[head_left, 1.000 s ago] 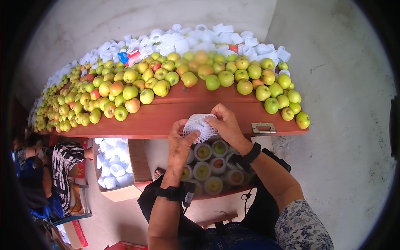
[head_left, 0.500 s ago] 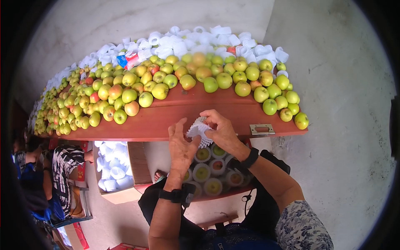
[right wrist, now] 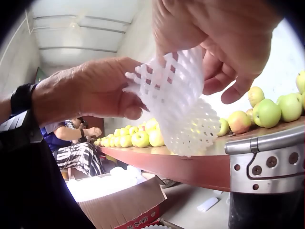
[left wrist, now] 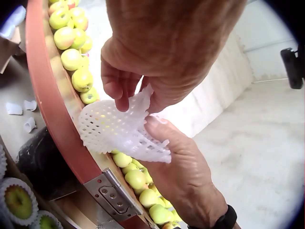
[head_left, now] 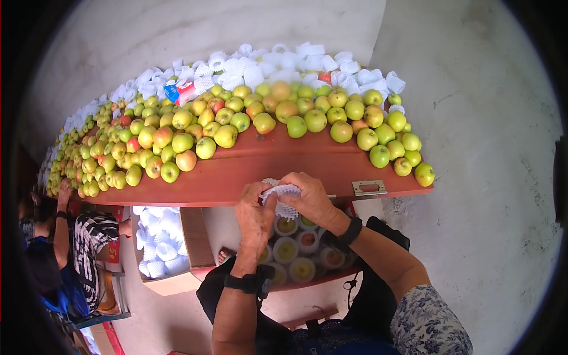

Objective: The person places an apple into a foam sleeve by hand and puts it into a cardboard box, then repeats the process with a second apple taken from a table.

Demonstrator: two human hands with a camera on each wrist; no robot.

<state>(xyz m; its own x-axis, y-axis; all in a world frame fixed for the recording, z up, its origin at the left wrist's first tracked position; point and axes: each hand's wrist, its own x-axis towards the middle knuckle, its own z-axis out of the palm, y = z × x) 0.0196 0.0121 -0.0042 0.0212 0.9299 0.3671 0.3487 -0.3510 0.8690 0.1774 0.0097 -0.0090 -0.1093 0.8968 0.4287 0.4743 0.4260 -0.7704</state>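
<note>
Over the front edge of the red-brown tabletop, a white foam net sleeve is held between both hands. My left hand pinches one side of its rim between thumb and fingers. On the other side, my right hand grips the sleeve, with the thumb at its mouth in the left wrist view. The foam net hangs down in the right wrist view, its mesh stretched and nothing visible inside. Many loose yellow-green apples lie on the table beyond the hands.
White foam sleeves pile along the wall behind the apples. Below the table edge sit apples in foam nets. A cardboard box of foam sleeves stands at left. Beside it another person reaches to the table. A metal hinge is on the edge.
My left hand's fingers, spread half a second ago, now hold the sleeve's rim. Both hands have come lower and closer together around it. The other person's arm has reached up to the apples.
</note>
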